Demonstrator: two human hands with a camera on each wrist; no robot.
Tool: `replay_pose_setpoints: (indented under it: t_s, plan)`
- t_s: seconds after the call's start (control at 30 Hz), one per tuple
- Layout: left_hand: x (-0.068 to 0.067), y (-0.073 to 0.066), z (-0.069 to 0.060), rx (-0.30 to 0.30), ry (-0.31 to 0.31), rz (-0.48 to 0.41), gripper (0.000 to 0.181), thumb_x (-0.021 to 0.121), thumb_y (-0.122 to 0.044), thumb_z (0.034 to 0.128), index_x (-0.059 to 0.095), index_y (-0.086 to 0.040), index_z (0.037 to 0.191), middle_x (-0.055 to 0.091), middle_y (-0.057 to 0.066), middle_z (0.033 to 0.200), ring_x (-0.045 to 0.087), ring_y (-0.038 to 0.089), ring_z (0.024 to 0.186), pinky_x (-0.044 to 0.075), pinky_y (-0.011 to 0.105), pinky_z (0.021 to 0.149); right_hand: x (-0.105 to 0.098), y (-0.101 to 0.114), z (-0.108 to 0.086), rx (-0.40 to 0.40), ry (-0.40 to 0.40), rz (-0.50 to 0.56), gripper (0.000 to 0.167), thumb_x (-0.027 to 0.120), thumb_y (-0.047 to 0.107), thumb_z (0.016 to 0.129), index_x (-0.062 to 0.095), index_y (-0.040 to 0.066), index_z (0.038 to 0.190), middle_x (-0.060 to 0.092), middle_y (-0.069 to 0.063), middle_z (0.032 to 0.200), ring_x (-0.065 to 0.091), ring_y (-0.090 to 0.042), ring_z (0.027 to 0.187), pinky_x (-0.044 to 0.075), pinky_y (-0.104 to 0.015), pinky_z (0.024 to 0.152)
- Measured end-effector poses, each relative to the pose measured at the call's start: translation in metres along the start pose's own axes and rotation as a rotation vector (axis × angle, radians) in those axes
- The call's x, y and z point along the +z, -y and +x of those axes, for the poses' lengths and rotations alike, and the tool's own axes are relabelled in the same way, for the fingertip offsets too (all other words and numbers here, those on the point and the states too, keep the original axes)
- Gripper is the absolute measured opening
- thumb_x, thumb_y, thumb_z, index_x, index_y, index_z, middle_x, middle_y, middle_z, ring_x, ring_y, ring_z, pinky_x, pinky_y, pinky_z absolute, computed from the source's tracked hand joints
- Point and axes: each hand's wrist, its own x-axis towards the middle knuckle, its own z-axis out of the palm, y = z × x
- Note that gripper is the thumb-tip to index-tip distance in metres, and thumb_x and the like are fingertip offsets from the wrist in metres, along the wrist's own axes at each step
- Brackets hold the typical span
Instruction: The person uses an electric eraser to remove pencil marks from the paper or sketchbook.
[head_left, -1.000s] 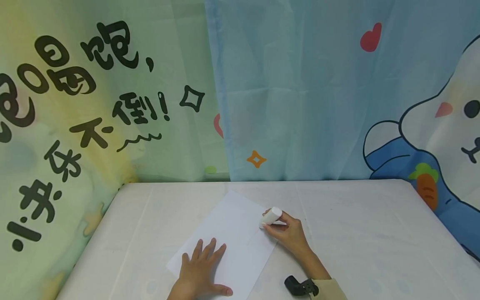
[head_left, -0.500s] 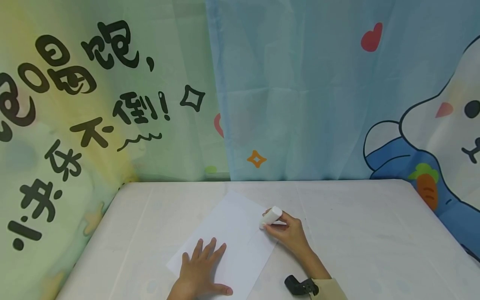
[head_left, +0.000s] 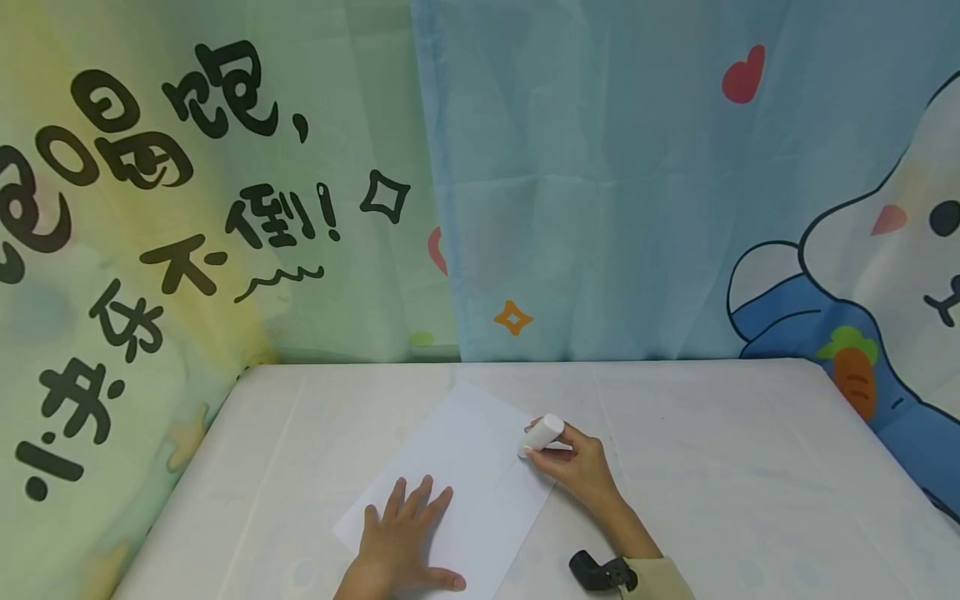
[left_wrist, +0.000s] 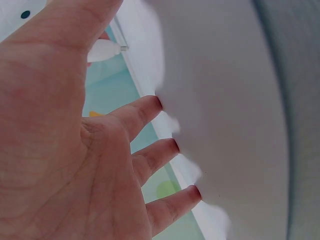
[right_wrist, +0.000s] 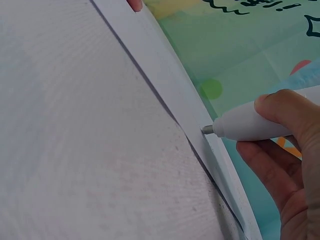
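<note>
A white sheet of paper [head_left: 450, 467] lies at an angle on the table. My left hand [head_left: 405, 537] rests on its near left part with the fingers spread; in the left wrist view the fingertips [left_wrist: 170, 145] touch the sheet. Over the paper's right edge, my right hand [head_left: 581, 467] pinches a thick white pen-like tool [head_left: 546, 429] between thumb and fingers. Seen from the right wrist, this tool [right_wrist: 245, 122] tapers to a short grey tip [right_wrist: 208, 130], which meets the paper near its edge. The tool's exact kind cannot be told.
A white cloth covers the table [head_left: 712, 467]. Printed curtains [head_left: 600, 208] hang behind it and along the left side. A black wrist device [head_left: 600, 573] sits at the right cuff.
</note>
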Motion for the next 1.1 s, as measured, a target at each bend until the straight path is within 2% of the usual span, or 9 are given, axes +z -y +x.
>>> replay_pose_setpoints:
  t_s: [0.27,0.4,0.73,0.97,1.1]
  plan:
    - [0.001,0.0,0.001,0.005,-0.007,0.007,0.104,0.078,-0.064,0.064,0.039,-0.019,0.148,0.036,0.014,0.154,0.028,0.048,0.14,0.033,0.076,0.096,0.002,-0.03,-0.007,0.011,0.019,0.041,0.039,0.076,-0.025,0.062,0.064,-0.015,0.098,0.068,-0.03,0.092,0.062,0.008,0.092,0.057,-0.018,0.067]
    - [0.001,0.0,0.001,0.007,-0.012,0.008,0.104,0.078,-0.065,0.0636,0.039,-0.019,0.148,0.037,0.015,0.154,0.029,0.048,0.14,0.033,0.076,0.096,0.002,-0.036,-0.009,0.001,0.037,0.062,0.039,0.078,-0.022,0.064,0.065,-0.013,0.1,0.068,-0.029,0.094,0.063,0.007,0.093,0.058,-0.02,0.067]
    - [0.001,0.0,0.001,0.015,-0.022,0.015,0.104,0.077,-0.066,0.0636,0.04,-0.019,0.148,0.037,0.015,0.154,0.029,0.048,0.139,0.034,0.077,0.095,0.001,-0.034,-0.008,-0.022,0.055,0.085,0.039,0.077,-0.022,0.065,0.065,-0.013,0.1,0.067,-0.03,0.094,0.063,0.005,0.094,0.058,-0.021,0.067]
    - [0.002,0.001,0.001,0.017,-0.024,0.008,0.104,0.077,-0.066,0.0638,0.039,-0.018,0.148,0.037,0.015,0.154,0.029,0.049,0.14,0.033,0.077,0.095,0.001,-0.031,-0.008,-0.005,0.036,0.063,0.039,0.077,-0.024,0.063,0.064,-0.014,0.098,0.068,-0.03,0.093,0.062,0.008,0.093,0.056,-0.016,0.069]
    - [0.003,0.002,0.001,0.016,-0.021,0.013,0.104,0.077,-0.066,0.0639,0.039,-0.019,0.148,0.037,0.014,0.154,0.029,0.048,0.14,0.033,0.077,0.095,0.002,-0.017,-0.005,-0.012,0.027,0.056,0.037,0.074,-0.027,0.062,0.063,-0.017,0.096,0.066,-0.032,0.09,0.062,0.008,0.091,0.056,-0.016,0.068]
